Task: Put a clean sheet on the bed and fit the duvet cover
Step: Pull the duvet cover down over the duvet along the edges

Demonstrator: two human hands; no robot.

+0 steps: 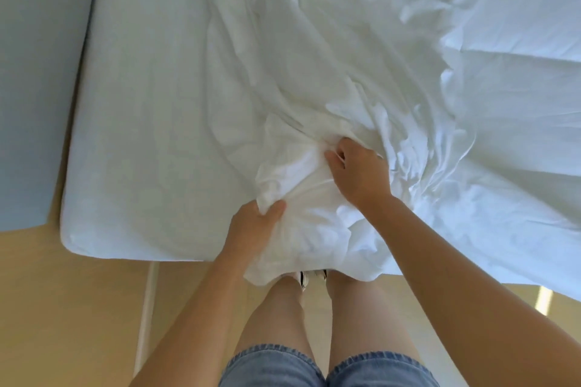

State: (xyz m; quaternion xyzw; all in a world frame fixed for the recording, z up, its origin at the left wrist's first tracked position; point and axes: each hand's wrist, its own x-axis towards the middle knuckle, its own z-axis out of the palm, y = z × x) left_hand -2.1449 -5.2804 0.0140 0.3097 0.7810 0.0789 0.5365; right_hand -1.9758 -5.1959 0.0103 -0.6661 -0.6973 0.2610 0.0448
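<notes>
Duvet cover (301,173) bunched at near edge of bed (141,135); left grip (257,223) clenches a fold, right grip (355,173) curls into cloth. Risk: uneven pull may twist corners, i.e. misfit, or drag cover onto floor (63,308).

Duvet cover (361,66) on bed (147,135), centre to right, hanging over near edge. Bed's left part uncovered. 2 hands on it by near edge: left hand (253,228) nearer, right hand (356,173) behind, to its right. Floor (63,308) before bed.

A bedroom: a bed (141,135) with a white mattress, rumpled white bedding (408,72) heaped on it, a pale wooden floor (63,308).
</notes>
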